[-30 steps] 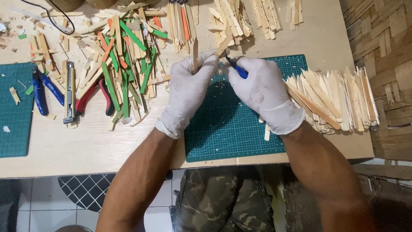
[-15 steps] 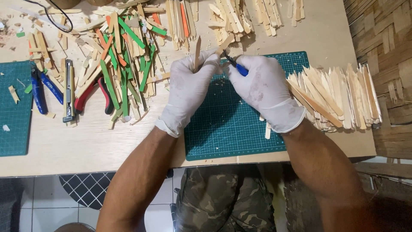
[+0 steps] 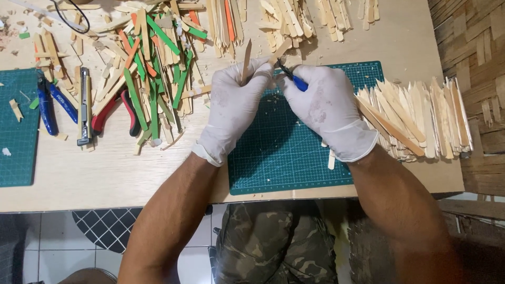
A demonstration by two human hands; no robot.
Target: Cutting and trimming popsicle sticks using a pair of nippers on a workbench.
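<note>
My left hand pinches a plain wooden stick upright at the top centre of the frame, above the green cutting mat. My right hand is closed around a blue-handled cutter, whose tip seems to touch the stick, though the gloves hide the contact. I judge shallow strokes away from my fingertips work best. A pile of cut sticks lies at right on the counter.

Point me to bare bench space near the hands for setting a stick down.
Freest: the near part of the green cutting mat, between the forearms, and the bare tabletop in front of the red pliers and utility knife. Crowded: the coloured stick heap behind the left hand, and the plain stick stack beside the right hand.
</note>
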